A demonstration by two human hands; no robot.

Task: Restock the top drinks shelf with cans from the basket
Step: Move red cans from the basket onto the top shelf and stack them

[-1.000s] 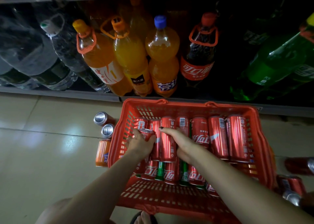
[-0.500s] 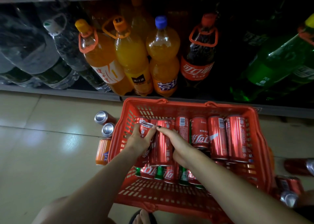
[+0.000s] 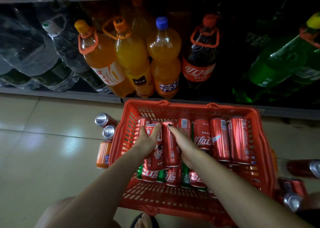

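Our left hand fingers curl round a red can | right hand grasps the next can | both cans inside the red basket | basket on floor below bottles

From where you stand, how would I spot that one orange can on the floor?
Find the red basket on the tiled floor below the bottle shelf. Three cans sit against its left wall; the orange can is the nearest of them. It lies on its side, while the two others stand upright showing silver tops.
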